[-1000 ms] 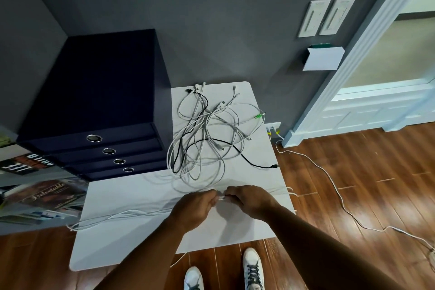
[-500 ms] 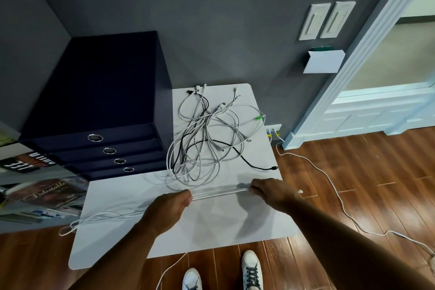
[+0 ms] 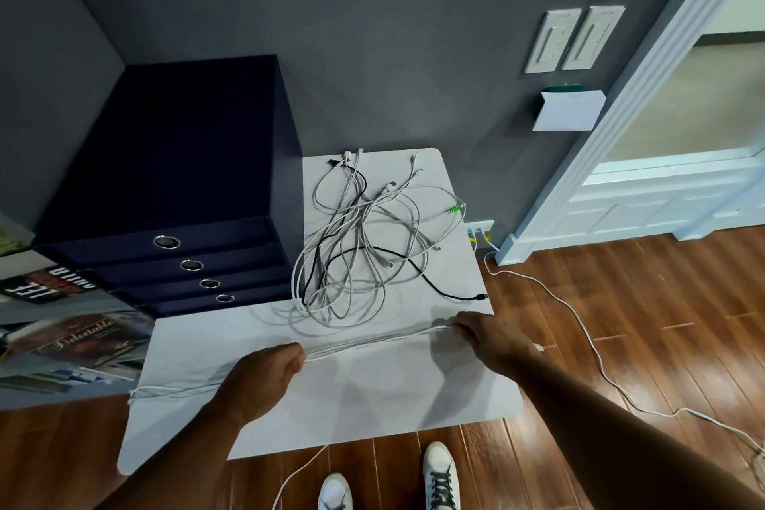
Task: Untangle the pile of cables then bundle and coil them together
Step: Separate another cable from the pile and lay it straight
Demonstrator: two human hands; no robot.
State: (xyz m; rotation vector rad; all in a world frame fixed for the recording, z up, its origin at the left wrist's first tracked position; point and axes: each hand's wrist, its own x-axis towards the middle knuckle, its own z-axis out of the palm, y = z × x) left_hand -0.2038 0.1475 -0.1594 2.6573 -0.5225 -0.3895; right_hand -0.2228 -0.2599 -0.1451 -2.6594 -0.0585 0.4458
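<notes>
Stretched cables: several white cables (image 3: pixel 374 341) run side by side in one straight line between the two hands, across the near half of the white table (image 3: pixel 393 397). Whether they touch the tabletop, cannot tell.
Left hand: left hand (image 3: pixel 265 375) has its fingers curled round the left part of the stretched cables, thumb closed over them.
Right hand: right hand (image 3: pixel 486 337) pinches the right end of the same strands with its fingertips, near the table's right edge.
Tail of strands: past the left hand the white cables trail on to the table's left edge and loop there.
Tangled pile: pile of cables (image 3: pixel 364 244), mostly white and grey, lies on the far half of the table, just behind the stretched strands and apart from both hands.
Black cable: black cable (image 3: pixel 430 282) winds through the pile; its plug lies by the right edge.
Green connector: green connector (image 3: pixel 454 209) at the pile's far right.
Left of table: navy drawer cabinet (image 3: pixel 174 178) with four ring pulls; magazines (image 3: pixel 78 344) beside it.
Floor: white floor cable (image 3: pixel 596 356) runs from the wall outlet (image 3: pixel 480 227) over the wood floor; white shoes (image 3: pixel 441 476) at the near edge.
</notes>
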